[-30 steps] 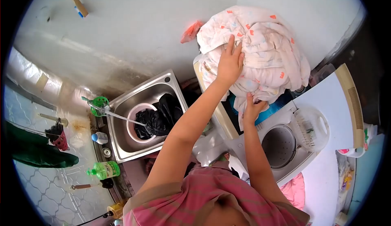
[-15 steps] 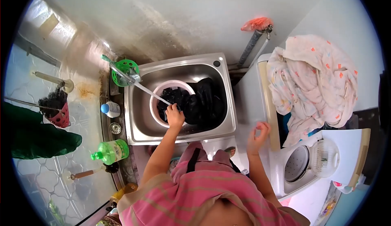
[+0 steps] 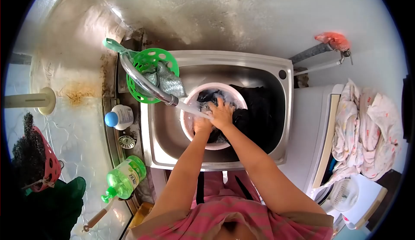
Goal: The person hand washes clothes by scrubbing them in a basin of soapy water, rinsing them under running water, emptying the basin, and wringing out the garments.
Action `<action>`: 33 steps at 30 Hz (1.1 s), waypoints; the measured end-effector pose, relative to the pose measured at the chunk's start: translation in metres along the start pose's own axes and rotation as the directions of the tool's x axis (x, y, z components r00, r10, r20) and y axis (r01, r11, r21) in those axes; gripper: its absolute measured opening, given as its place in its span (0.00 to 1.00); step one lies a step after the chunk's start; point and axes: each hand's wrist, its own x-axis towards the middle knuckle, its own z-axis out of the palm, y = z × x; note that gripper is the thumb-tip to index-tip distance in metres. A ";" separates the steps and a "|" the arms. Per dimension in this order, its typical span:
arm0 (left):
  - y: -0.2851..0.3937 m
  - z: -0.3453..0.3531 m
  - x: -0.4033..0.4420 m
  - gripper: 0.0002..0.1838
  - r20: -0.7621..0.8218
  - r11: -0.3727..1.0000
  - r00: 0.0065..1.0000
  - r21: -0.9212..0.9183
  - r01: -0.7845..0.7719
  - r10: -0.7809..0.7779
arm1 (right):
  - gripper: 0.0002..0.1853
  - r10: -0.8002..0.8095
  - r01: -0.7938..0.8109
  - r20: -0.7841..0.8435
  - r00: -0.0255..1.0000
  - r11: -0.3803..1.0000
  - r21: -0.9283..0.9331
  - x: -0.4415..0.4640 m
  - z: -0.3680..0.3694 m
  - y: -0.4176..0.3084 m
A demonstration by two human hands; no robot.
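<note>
While left hand [image 3: 202,125] and right hand [image 3: 222,113] occupy a basin [image 3: 186,125], black cloth [image 3: 258,110] trailing lengthwise rightward, grip unclear.

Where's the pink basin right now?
In the head view, the pink basin sits inside the sink, under the running faucet, black cloth to its right.

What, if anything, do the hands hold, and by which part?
Cannot be told: the left hand and right hand are at the black cloth in the basin, any grip hidden.
</note>
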 end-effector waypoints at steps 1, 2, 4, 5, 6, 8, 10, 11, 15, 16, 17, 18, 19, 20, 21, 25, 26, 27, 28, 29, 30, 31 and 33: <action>-0.001 0.001 0.008 0.33 0.021 0.996 1.000 -0.086 0.016 -0.014 | 0.24 -0.005 0.005 0.012 1.000 1.000 -0.002 0.013 0.016 0.008; -0.002 0.002 0.017 0.33 0.048 0.978 0.998 -0.202 0.046 -0.037 | 0.24 0.033 -0.024 0.100 0.994 0.995 -0.095 0.027 0.034 0.017; 0.001 0.003 0.026 0.33 0.104 0.918 0.990 -0.374 0.131 -0.099 | 0.25 0.182 -0.174 0.169 0.969 0.983 -0.063 0.046 0.051 0.019; 0.002 0.004 0.028 0.33 0.127 0.894 0.985 -0.418 0.160 -0.117 | 0.25 0.282 -0.294 0.153 0.947 0.954 0.063 0.054 0.058 0.021; 0.003 0.003 0.028 0.33 0.150 0.870 0.980 -0.456 0.187 -0.132 | 0.24 0.261 -0.275 0.135 0.956 0.956 0.098 0.059 0.066 0.023; 0.002 -0.005 0.028 0.34 0.196 0.833 0.969 -0.503 0.232 -0.152 | 0.22 0.234 -0.249 0.109 0.966 0.957 0.148 0.058 0.074 0.029; -0.003 -0.033 0.016 0.34 0.270 0.786 0.949 -0.545 0.291 -0.164 | 0.20 0.135 -0.148 0.130 0.982 0.984 0.097 0.056 0.081 0.039; -0.010 -0.061 0.006 0.34 0.312 0.740 0.934 -0.584 0.335 -0.177 | 0.19 0.042 -0.048 0.157 0.987 0.998 0.033 0.058 0.078 0.042; -0.016 -0.091 -0.040 0.37 -0.144 0.264 0.800 -0.964 0.019 -0.583 | 0.13 -0.093 0.121 -0.161 0.983 0.977 0.177 0.041 -0.012 0.007; -0.017 -0.092 -0.049 0.32 -0.138 0.053 0.767 -0.990 -0.134 -0.627 | 0.13 -0.110 0.133 -0.117 0.987 0.968 0.214 0.024 -0.039 -0.002; -0.011 -0.101 -0.061 0.28 -0.031 -0.277 0.748 -0.918 -0.283 -0.663 | 0.14 -0.134 0.163 -0.111 0.985 0.935 0.315 0.008 -0.058 -0.009; -0.012 -0.102 -0.071 0.26 -0.035 -0.359 0.754 -0.864 -0.352 -0.656 | 0.13 -0.180 0.208 -0.108 0.978 0.901 0.380 -0.008 -0.076 -0.014; -0.015 -0.101 -0.082 0.24 -0.039 -0.436 0.759 -0.799 -0.415 -0.650 | 0.13 -0.226 0.250 -0.107 0.968 0.860 0.445 -0.023 -0.090 -0.017; -0.017 -0.099 -0.092 0.22 0.047 -0.470 0.766 -0.813 -0.343 -0.641 | 0.12 -0.371 0.427 -0.212 0.904 0.795 0.431 -0.035 -0.102 -0.018; -0.014 -0.110 -0.105 0.19 0.075 -0.470 0.753 -0.820 -0.327 -0.653 | 0.12 -0.498 0.588 -0.313 0.809 0.704 0.399 -0.045 -0.110 -0.017; -0.002 -0.100 -0.112 0.09 -0.412 0.536 0.609 -0.844 0.027 -0.678 | 0.11 -0.547 0.535 -0.086 0.833 0.754 0.381 -0.054 -0.108 0.002; 0.003 -0.091 -0.103 0.11 -0.473 0.626 0.617 -0.779 0.040 -0.629 | 0.11 -0.517 0.534 -0.147 0.843 0.774 0.341 -0.049 -0.093 0.009; 0.010 -0.083 -0.093 0.16 -0.529 0.708 0.627 -0.704 0.052 -0.572 | 0.10 -0.487 0.530 -0.210 0.848 0.793 0.300 -0.043 -0.076 0.015; 0.018 -0.070 -0.082 0.25 -0.523 0.758 0.666 -0.645 0.098 -0.532 | 0.08 -0.463 0.521 -0.265 0.846 0.823 0.225 -0.037 -0.058 0.019; 0.029 -0.060 -0.071 0.26 -0.435 0.802 0.730 -0.538 0.259 -0.527 | 0.16 -0.386 0.424 -0.216 0.897 0.889 0.173 -0.027 -0.029 0.028; 0.036 -0.025 -0.047 0.26 -0.235 0.751 0.824 -0.587 0.302 -0.515 | 0.21 -0.327 0.338 -0.116 0.938 0.936 0.094 -0.020 -0.014 0.030; 0.041 0.013 -0.023 0.26 -0.025 0.697 0.881 -0.622 0.356 -0.472 | 0.25 -0.255 0.255 -0.020 0.967 0.967 0.003 -0.014 -0.005 0.030; 0.041 0.037 -0.004 0.26 0.055 0.695 0.906 -0.622 0.360 -0.420 | 0.24 -0.212 0.215 0.037 0.976 0.973 -0.083 0.005 0.014 0.033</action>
